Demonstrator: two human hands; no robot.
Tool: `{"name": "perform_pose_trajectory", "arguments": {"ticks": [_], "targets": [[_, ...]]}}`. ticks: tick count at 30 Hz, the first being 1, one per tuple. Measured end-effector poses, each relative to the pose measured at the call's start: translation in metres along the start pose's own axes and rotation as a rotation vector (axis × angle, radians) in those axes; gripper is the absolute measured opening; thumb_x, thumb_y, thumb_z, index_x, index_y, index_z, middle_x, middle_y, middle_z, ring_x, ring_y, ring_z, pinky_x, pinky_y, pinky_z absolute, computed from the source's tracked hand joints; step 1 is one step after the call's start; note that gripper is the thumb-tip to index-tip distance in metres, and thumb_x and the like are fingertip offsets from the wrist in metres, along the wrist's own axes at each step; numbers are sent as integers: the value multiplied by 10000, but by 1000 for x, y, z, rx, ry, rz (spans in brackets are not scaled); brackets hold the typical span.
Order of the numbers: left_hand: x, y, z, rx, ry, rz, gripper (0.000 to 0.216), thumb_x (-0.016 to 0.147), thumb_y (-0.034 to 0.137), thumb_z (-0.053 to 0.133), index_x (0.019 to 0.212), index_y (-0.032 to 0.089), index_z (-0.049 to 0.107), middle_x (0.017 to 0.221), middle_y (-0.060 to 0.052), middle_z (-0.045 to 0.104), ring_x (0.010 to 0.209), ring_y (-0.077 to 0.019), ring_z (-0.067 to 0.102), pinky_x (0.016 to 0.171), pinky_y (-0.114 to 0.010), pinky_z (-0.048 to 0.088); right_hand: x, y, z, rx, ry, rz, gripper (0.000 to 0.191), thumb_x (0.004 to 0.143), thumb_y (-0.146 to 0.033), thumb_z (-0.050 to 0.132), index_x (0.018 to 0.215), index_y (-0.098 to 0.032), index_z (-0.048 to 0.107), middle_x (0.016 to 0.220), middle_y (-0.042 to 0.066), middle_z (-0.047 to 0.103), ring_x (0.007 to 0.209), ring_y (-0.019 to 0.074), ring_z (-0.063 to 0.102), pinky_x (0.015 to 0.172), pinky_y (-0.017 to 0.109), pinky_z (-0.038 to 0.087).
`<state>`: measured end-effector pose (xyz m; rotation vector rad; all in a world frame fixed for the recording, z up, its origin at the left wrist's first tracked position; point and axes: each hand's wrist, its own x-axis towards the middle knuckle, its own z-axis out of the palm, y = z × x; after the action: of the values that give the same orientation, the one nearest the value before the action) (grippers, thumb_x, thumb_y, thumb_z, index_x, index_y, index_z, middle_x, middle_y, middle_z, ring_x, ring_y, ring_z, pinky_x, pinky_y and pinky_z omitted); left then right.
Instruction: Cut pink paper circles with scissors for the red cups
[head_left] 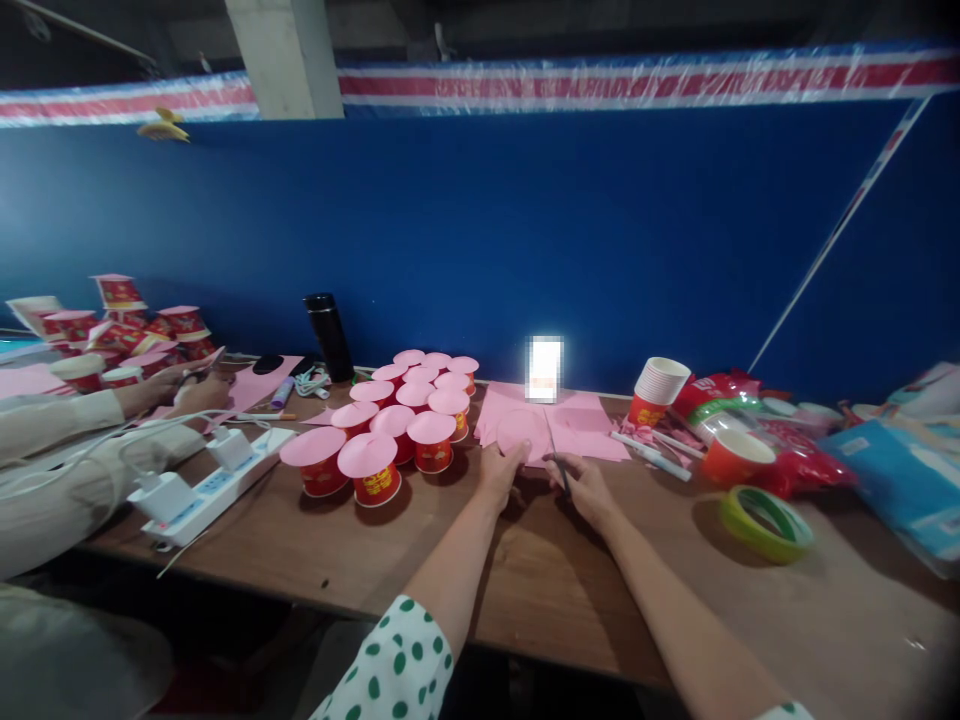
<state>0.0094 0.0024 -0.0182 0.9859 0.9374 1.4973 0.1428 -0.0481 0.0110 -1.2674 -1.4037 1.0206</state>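
My left hand (pixel 501 470) pinches a round piece of pink paper (pixel 523 430) at its lower edge, above the wooden table (pixel 525 570). My right hand (pixel 585 487) grips scissors (pixel 556 455) whose blades point up into the pink paper. More pink sheets (pixel 585 425) lie flat just behind both hands. To the left stands a cluster of red paper cups topped with pink paper discs (pixel 397 425).
Another person's arms (pixel 82 440) work at the left beside a white power strip (pixel 214 480) and a pile of red cups (pixel 127 330). A black flask (pixel 328 337), a lit phone (pixel 544 368), stacked cups (pixel 654 390), a green tape roll (pixel 766 522) and red packaging (pixel 780 445) lie around.
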Motion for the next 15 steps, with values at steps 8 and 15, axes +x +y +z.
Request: {"name": "perform_pose_trajectory", "arguments": {"ticks": [8, 15], "targets": [[-1, 2, 1, -23, 31, -41, 363, 541, 412, 746, 690, 100, 637, 525, 4, 552, 425, -68, 425, 417, -203, 338, 1, 6, 0, 45, -4, -16, 476, 650, -510, 639, 938, -132, 637, 504, -30, 513, 423, 94, 433, 392, 210, 339], [1, 1, 2, -40, 42, -19, 397, 539, 416, 747, 749, 93, 655, 590, -25, 603, 459, -77, 462, 438, -204, 365, 0, 4, 1, 57, 8, -12, 484, 651, -500, 641, 958, -126, 640, 500, -24, 511, 423, 92, 432, 374, 202, 339]]}}
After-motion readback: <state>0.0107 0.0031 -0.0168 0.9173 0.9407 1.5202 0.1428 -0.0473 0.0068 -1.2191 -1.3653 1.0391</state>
